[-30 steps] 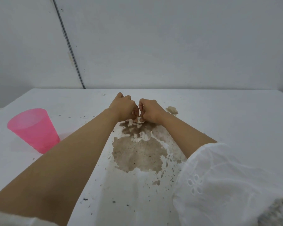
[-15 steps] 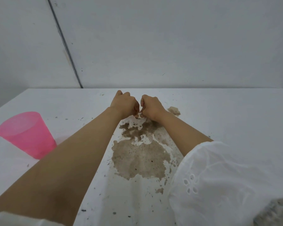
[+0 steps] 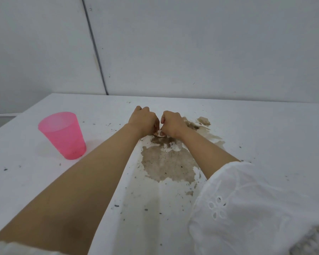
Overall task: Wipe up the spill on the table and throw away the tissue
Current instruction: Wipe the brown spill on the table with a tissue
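A brown spill (image 3: pixel 203 122) spreads over the middle of the white table (image 3: pixel 269 129), with dark specks scattered around it. A thin white tissue (image 3: pixel 168 162) lies flat over most of it, soaked brown in its middle. My left hand (image 3: pixel 144 119) and my right hand (image 3: pixel 172 122) sit knuckle to knuckle at the tissue's far edge. Both are closed, pinching a small white fold of the tissue (image 3: pixel 159 133) between the fingertips. Both forearms reach out over the table on either side of the wet patch.
A pink plastic cup (image 3: pixel 63 135) stands upright on the left, a hand's width from my left forearm. A grey wall rises right behind the table's far edge. My white sleeve (image 3: pixel 247 208) covers the near right corner. No bin is in view.
My hands stay pinched together at the tissue's far edge. The view has swung a little, so the cup and more of the spill to the right of my right hand now show.
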